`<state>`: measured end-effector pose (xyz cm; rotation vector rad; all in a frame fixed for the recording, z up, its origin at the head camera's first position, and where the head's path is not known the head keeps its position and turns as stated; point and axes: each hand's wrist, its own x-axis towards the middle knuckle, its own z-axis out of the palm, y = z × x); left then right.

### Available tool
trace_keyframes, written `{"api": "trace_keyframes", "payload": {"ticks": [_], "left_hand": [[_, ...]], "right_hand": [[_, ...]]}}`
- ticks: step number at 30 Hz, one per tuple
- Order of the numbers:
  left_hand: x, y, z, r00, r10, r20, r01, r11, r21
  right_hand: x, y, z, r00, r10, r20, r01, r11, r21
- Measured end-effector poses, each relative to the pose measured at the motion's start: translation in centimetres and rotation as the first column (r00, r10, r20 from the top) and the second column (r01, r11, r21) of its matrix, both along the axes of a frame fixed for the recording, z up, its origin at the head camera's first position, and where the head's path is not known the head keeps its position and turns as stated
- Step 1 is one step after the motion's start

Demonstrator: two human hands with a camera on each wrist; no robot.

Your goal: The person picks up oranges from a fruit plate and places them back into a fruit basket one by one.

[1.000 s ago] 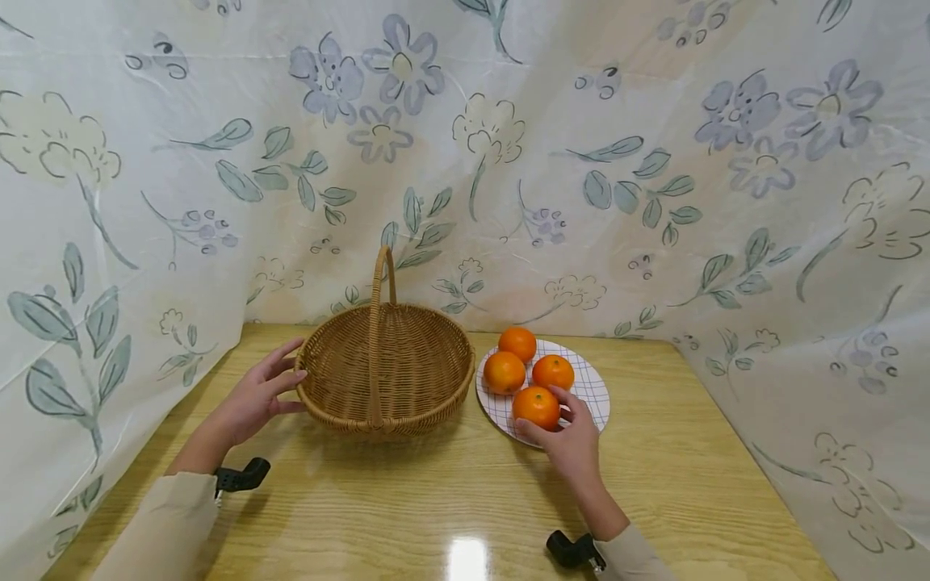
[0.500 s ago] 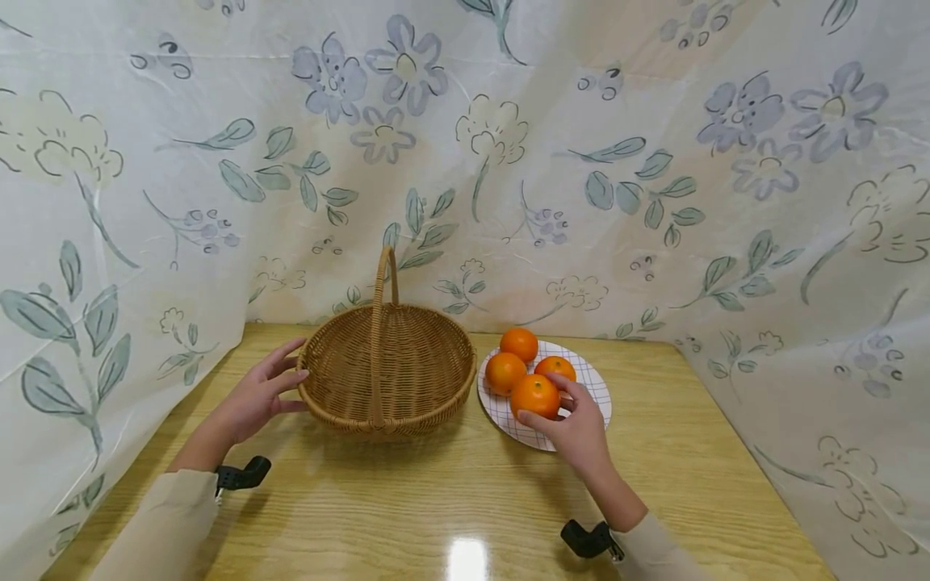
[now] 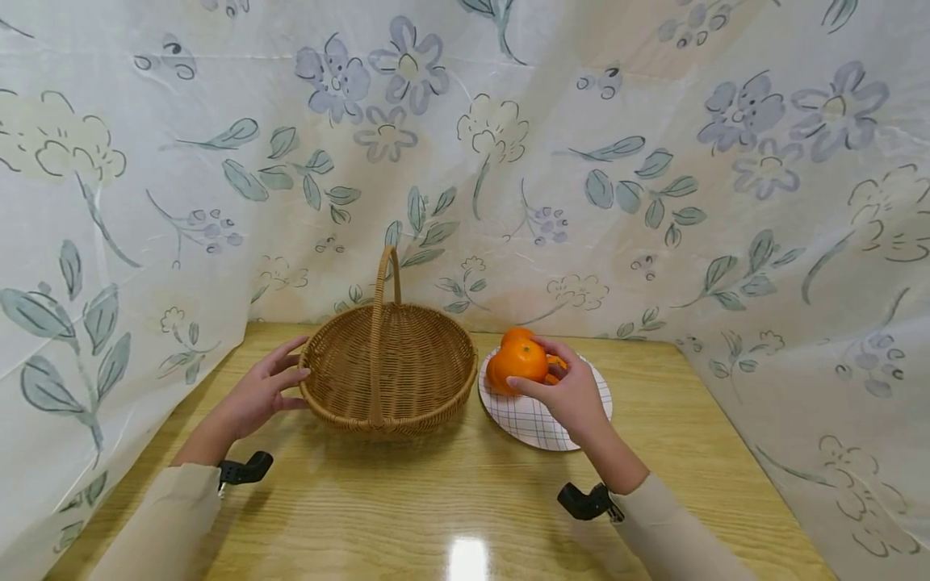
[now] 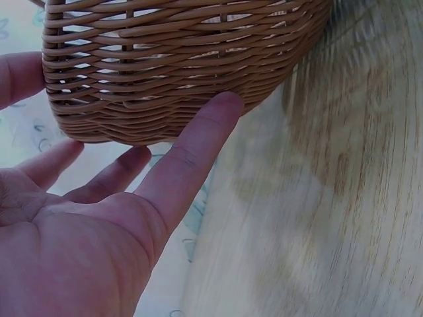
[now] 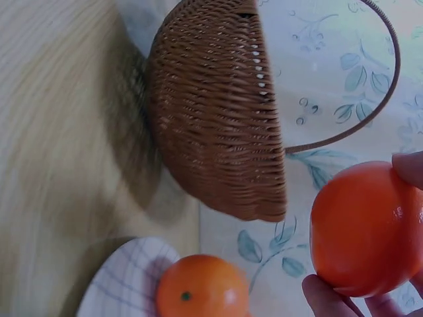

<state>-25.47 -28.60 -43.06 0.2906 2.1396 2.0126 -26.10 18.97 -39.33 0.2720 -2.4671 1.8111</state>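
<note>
1. Orange, round fruit (image 3: pixel 526 361) hangs above the plate (image 3: pixel 530 424); the right hand (image 3: pixel 572 397) clasps it between thumb and fingers.
2. The basket (image 3: pixel 429 421) lies left of that grip; the left hand (image 3: pixel 254 397), fingers apart, touches its left side.

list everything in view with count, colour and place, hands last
basket: one, brown, on table, left of plate
held orange: one, orange, above plate
other oranges: three, orange, on plate
plate: one, checked white, on table
table: one, light wood, under basket and plate
floral sheeting: count unclear, mostly white, behind table
wrist cameras: two, black, beside sleeves
sleeves: two, beige, head view's lower edge
left hand: one, bare, touching basket
right hand: one, bare, gripping held orange
</note>
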Motion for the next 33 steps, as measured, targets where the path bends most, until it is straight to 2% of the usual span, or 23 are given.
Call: {"api": "trace_keyframes", "payload": {"ticks": [8,15,25,33], "left_hand": [[-0.1,-0.1,-0.1,1.000,-0.004,0.004,0.004,1.000,-0.021],[-0.4,-0.4,-0.3,0.999,-0.031,-0.017,0.031,1.000,0.001],[-0.6,-0.5,-0.1,0.999,-0.036,-0.008,0.036,0.999,0.000],[-0.7,-0.4,-0.1,0.999,-0.039,0.004,0.039,0.999,-0.013]], "right_hand": [[-1.3,-2.0,1.9,0.993,0.109,0.034,-0.106,0.992,-0.061],[-2.7,-4.2,3.0,0.985,0.168,0.043,-0.161,0.978,-0.135],[-4.9,-7.0,3.9,0.977,0.210,0.030,-0.206,0.972,-0.110],[-6.6,-9.2,4.1,0.971,0.228,0.078,-0.222,0.972,-0.071]]}}
